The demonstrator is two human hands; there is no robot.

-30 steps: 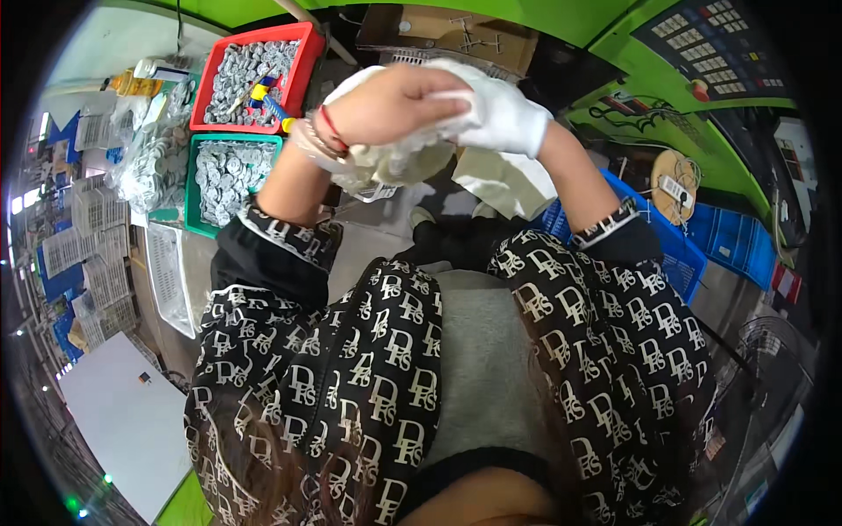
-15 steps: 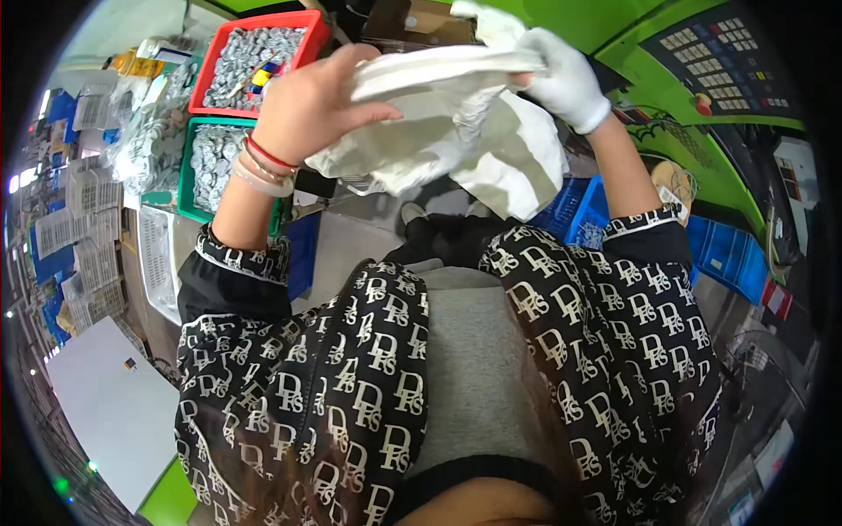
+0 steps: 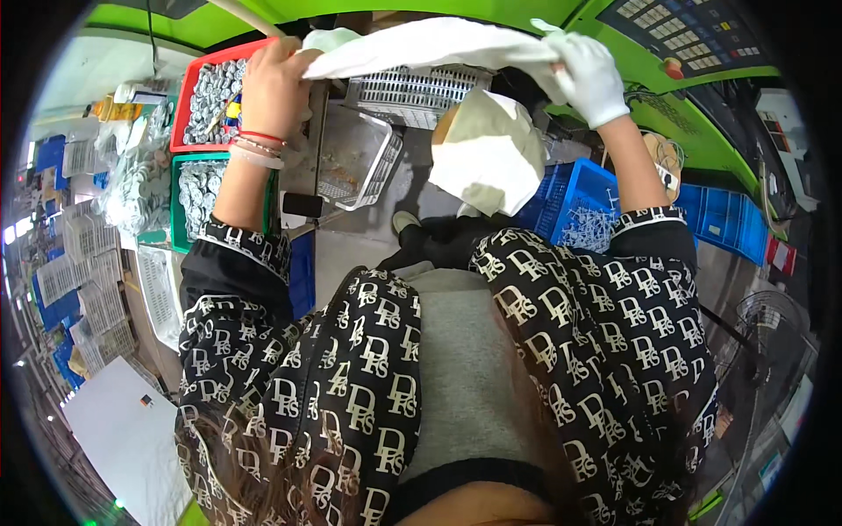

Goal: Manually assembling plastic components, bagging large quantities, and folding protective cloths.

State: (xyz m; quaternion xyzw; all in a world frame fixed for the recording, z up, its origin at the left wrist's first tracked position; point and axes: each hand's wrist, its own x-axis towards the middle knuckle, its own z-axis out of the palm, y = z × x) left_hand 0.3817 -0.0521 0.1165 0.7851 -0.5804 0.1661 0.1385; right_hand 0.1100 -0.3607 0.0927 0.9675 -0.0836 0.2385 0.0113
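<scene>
A white cloth is stretched between my two raised hands, bowing slightly upward. My bare left hand, with bracelets at the wrist, is closed on its left end beside the red crate. My right hand, in a white knit glove, grips the other end below the green machine's control panel. A cream piece of fabric or sheet shows lower down, partly shaded; whether it joins the cloth I cannot tell.
On the left stand a red crate and a green crate of small metallic parts. White plastic baskets lie ahead. To the right are a blue bin of pale small parts and the green machine. A dark phone-like object lies left.
My hands have spread apart, the left moving left and outward, pulling the bunched cloth into a long taut strip. Baskets behind it now show. The cream piece appears apart below.
</scene>
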